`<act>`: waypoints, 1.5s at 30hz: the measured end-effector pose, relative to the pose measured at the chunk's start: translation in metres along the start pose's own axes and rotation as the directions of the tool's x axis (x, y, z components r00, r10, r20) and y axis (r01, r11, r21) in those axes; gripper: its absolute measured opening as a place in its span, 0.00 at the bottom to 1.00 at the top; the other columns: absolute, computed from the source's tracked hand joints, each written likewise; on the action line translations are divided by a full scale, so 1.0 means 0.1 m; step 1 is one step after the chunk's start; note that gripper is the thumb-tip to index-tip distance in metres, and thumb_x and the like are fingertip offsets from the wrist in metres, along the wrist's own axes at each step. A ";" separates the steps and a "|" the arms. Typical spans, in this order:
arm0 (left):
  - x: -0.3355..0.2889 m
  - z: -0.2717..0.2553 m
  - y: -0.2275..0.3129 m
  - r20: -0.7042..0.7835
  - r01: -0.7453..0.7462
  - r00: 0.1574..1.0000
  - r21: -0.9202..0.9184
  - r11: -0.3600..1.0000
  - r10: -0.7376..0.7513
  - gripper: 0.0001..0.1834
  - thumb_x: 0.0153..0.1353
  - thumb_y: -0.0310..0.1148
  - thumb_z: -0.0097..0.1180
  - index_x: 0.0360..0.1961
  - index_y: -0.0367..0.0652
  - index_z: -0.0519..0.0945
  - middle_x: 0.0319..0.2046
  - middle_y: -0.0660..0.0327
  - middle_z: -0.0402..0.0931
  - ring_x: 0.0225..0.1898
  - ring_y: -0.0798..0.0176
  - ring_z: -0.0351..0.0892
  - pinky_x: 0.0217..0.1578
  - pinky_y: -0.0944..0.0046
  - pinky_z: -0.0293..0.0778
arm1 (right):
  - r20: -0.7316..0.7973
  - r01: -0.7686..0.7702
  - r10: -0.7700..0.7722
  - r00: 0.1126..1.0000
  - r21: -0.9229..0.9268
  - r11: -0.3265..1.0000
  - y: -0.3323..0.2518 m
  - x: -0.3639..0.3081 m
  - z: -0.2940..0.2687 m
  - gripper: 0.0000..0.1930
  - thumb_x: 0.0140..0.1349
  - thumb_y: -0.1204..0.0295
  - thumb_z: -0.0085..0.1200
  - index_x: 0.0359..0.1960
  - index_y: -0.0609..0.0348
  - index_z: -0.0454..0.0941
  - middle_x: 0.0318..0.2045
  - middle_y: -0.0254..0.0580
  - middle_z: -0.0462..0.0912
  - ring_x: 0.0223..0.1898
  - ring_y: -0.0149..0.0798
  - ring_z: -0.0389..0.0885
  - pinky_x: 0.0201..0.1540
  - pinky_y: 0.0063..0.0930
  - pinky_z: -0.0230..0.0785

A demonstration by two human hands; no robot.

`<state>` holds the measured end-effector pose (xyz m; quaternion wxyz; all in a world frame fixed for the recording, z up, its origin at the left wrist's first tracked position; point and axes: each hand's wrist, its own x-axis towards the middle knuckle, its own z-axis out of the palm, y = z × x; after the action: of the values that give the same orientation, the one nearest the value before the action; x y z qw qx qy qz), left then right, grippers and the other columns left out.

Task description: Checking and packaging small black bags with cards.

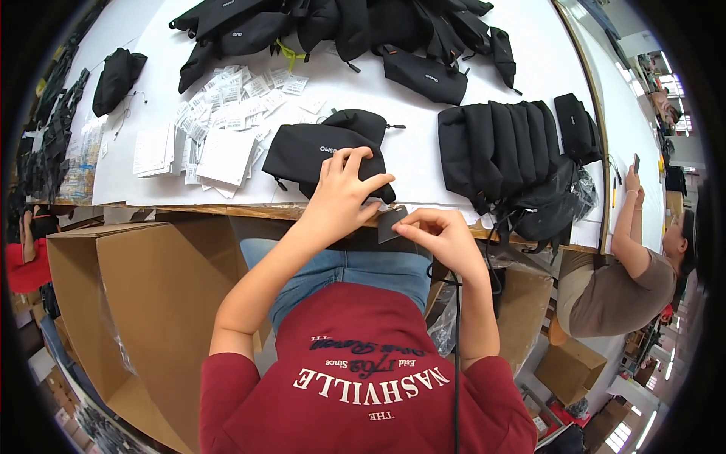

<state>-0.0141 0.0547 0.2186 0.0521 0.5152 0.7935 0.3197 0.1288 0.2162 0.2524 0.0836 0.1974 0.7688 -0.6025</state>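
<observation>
Across the middle, a long worktable (412, 168) with white covering and wooden front edge. At the lower left, below this edge, a big open cardboard box (162, 303), plain brown. At the far right, a co-worker (624, 295) in brown T-shirt, with arms raised. Along the far side of the table, a loose heap of black fabric pouches (253, 34), lying over one another. On the right part, a tight row of black pouches (499, 147), side by side. Before the body, near the front edge, one single black zip pouch (299, 155), lying a little slanted, with pale lettering on its face. On top of it, the left hand (342, 189): fingers spread and bent, thumb apart from the forefinger. Just to the right, the right hand (448, 236), with thumb and forefinger pinching a small dark tag (389, 225). Left of the single pouch, a stack of white cards (225, 159); behind, scattered white labels (257, 106), many overlapping. Smallest of all, the tag: squarish, just beside the pouch's lower right corner. Cannot tell whether fastened to the pouch or separate.
</observation>
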 end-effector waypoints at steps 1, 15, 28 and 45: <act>-0.02 0.03 0.02 -0.042 0.038 0.999 0.072 0.997 -0.035 0.20 0.47 0.31 0.64 0.45 0.53 0.80 0.56 0.56 0.65 0.57 0.50 0.62 0.57 0.52 0.60 | -0.025 0.004 -0.004 1.000 0.016 1.000 0.03 0.00 0.00 0.11 0.58 0.65 0.62 0.31 0.61 0.84 0.12 0.24 0.68 0.17 0.19 0.59 0.20 0.19 0.50; -0.56 -0.17 0.23 -0.166 0.355 0.856 -0.499 0.790 -0.490 0.06 0.47 0.22 0.65 0.28 0.38 0.80 0.20 0.66 0.66 0.23 0.70 0.64 0.25 0.69 0.61 | -0.060 0.349 -0.396 0.916 -0.369 0.862 -0.22 0.16 0.35 0.05 0.56 0.67 0.61 0.31 0.51 0.84 0.19 0.37 0.79 0.16 0.35 0.72 0.21 0.28 0.64; -0.60 -0.24 0.20 -0.055 0.241 0.775 -0.895 0.375 -0.629 0.02 0.57 0.21 0.60 0.32 0.35 0.81 0.28 0.69 0.70 0.25 0.78 0.68 0.28 0.76 0.65 | 0.063 0.123 -0.127 0.990 0.064 0.990 -0.34 0.13 0.41 0.04 0.62 0.71 0.56 0.37 0.56 0.78 0.19 0.30 0.72 0.21 0.25 0.72 0.25 0.21 0.64; -0.58 -0.43 0.35 0.244 0.317 0.828 -0.946 0.064 -0.505 0.05 0.61 0.27 0.58 0.37 0.36 0.79 0.32 0.62 0.82 0.18 0.85 0.60 0.18 0.80 0.53 | 0.081 0.096 -0.212 0.974 0.698 0.710 -0.24 0.06 0.41 0.07 0.69 0.74 0.46 0.46 0.58 0.67 0.33 0.37 0.78 0.36 0.23 0.74 0.37 0.17 0.62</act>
<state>0.0221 -0.0050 0.2579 0.3895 0.0924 0.5265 0.7500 0.1093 0.1729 0.2614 0.0131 0.1016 0.4945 -0.8631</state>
